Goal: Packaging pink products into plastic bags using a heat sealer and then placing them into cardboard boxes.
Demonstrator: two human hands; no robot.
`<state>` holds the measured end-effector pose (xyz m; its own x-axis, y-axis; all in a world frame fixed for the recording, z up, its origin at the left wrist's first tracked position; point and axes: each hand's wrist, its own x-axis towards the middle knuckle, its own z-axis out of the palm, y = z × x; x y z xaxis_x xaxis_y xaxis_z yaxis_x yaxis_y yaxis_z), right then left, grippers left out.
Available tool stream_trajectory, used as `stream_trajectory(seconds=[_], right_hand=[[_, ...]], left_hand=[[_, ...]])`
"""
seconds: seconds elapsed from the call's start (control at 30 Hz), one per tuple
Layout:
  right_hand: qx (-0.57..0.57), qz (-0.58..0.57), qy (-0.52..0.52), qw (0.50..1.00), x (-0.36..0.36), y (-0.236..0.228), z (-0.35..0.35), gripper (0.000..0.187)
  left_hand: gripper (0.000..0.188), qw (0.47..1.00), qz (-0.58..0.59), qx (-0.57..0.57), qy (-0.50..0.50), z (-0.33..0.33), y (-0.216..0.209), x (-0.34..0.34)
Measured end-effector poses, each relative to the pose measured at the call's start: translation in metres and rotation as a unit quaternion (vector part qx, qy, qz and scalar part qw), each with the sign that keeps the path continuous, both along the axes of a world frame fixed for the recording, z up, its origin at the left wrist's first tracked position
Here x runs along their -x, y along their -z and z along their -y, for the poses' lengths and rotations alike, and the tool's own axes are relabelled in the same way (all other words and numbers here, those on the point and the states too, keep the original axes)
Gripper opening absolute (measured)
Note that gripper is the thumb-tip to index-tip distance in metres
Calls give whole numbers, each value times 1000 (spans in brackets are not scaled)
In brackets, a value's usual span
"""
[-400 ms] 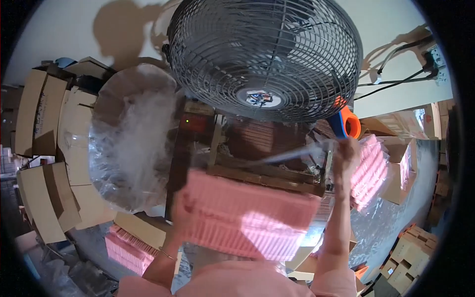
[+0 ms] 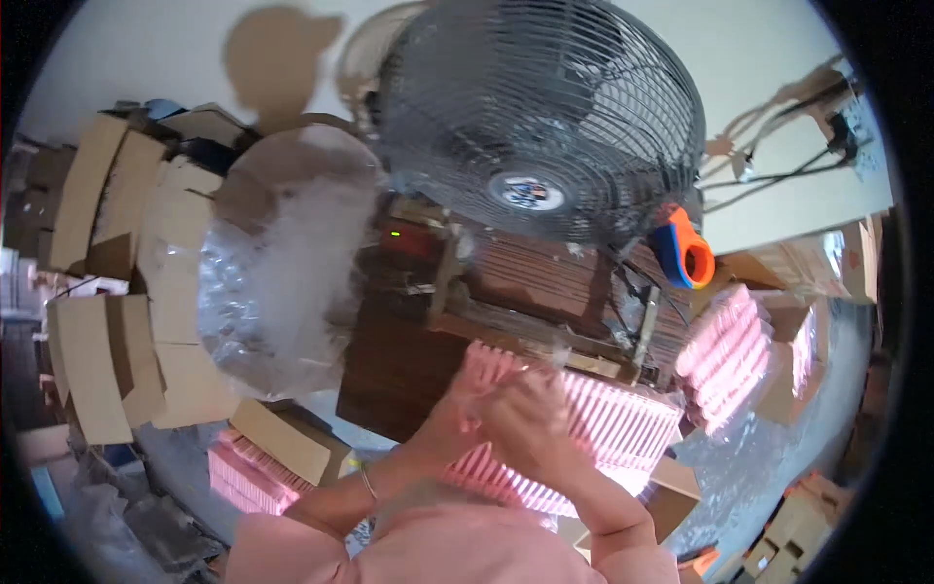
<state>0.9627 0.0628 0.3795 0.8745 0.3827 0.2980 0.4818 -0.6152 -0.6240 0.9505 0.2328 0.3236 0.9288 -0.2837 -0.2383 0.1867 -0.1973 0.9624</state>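
A pink pack [image 2: 628,414] with close ribs, seemingly in shiny clear wrap, lies tilted in front of my body, against the near edge of the bench. My left hand [image 2: 465,394] is closed round its left end. Beside it, touching or nearly so, my right hand [image 2: 525,414] is curled over the top of the pack with fingers pressed together. Blur hides what that hand pinches. Just beyond my knuckles a small clear film piece [image 2: 561,348] shows. The middle part of the pack is covered by my hands.
A large black fan [image 2: 545,127] looms over the bench [image 2: 379,380]. An orange and blue ring-shaped tool [image 2: 686,251] hangs at its right. Left stands a clear-plastic-lined bin [image 2: 292,282]. More pink packs [image 2: 725,360] lie right, others in a box [image 2: 258,472] lower left.
My right hand has come from the far right, near the ring-shaped tool, to beside my left hand. The pale strip trailing from it is gone from there. The pack has shifted right.
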Motion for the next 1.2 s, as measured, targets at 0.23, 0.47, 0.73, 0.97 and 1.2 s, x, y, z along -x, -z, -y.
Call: stream_trajectory(seconds=[0.23,0.47,0.73,0.97,1.2], right_hand=[[-484,-163,364,779,78,28,99,28],[-397,-323,556,655,217,107,197,56],[-311,-242,601,695,300,112,142,80],[-540,-123,655,514,545,88,122,111],[-324,-13,881,343,765,-32,130,97]], left_hand=[[15,912,148,-381,18,-207,-10,-164],[32,705,386,-594,-46,-253,75,-167],[65,983,-91,-87,137,53,41,20],[68,898,-15,-53,436,202,15,161],[52,723,-270,-14,635,374,106,446]])
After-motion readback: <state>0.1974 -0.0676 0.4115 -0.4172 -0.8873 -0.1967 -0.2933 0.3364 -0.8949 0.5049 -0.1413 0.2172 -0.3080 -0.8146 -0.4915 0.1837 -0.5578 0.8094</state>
